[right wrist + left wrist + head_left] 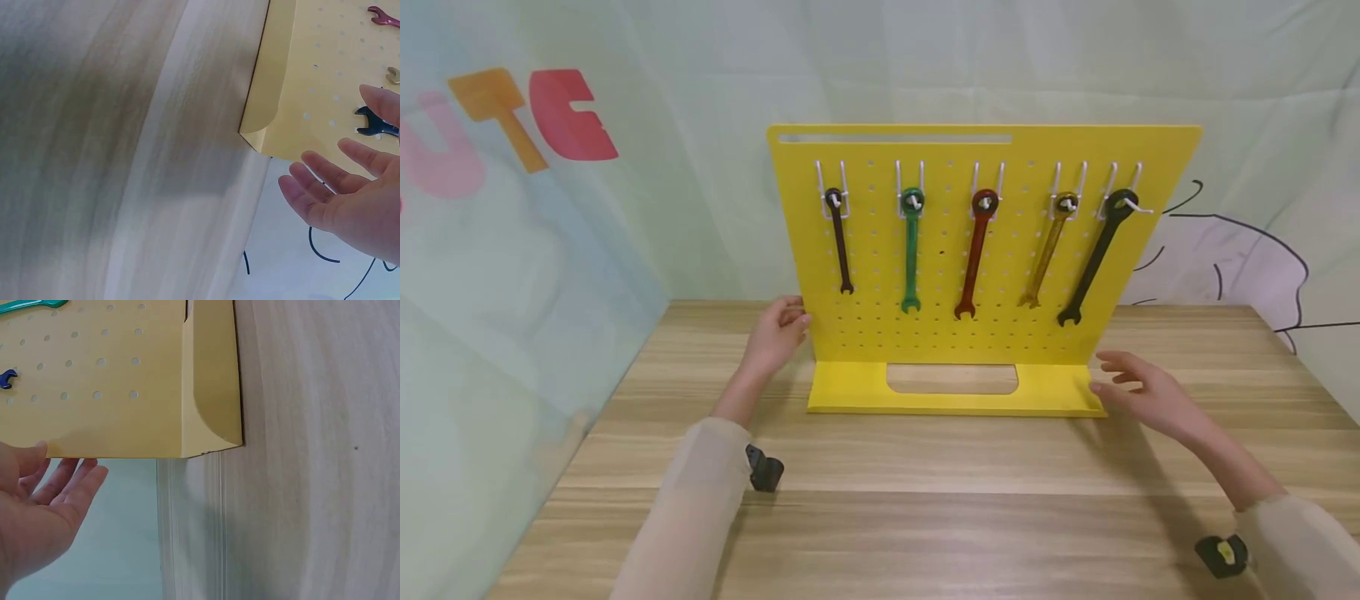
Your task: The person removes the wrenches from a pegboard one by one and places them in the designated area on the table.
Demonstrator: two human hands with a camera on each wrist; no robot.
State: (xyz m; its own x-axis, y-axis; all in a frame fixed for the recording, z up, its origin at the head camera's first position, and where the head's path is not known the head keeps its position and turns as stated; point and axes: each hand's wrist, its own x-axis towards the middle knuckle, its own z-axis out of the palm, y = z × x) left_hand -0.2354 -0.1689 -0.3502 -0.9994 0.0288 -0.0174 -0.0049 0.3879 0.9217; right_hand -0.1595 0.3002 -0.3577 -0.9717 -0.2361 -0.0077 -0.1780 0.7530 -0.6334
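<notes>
A yellow pegboard stand (887, 333) stands upright on the wooden table. Five-wrench row on white hooks: dark purple wrench (841, 250), green wrench (912, 258), red wrench (974, 258), gold wrench (1047, 258) and black wrench (1096, 265). At the board's left edge my left hand (775, 337) pinches it, thumb tip in front and some fingertips hidden behind. My right hand (1146, 396) is beside the base's right end, its fingers spread and relaxed around nothing. The right wrist view has this hand (356, 194) overlapping the board's lower corner.
The stand's base has a front lip and an oblong cutout, with the wooden table (925, 467) showing through. Behind hangs a pale cloth backdrop (715, 100) with coloured letters at left and black line drawings at right.
</notes>
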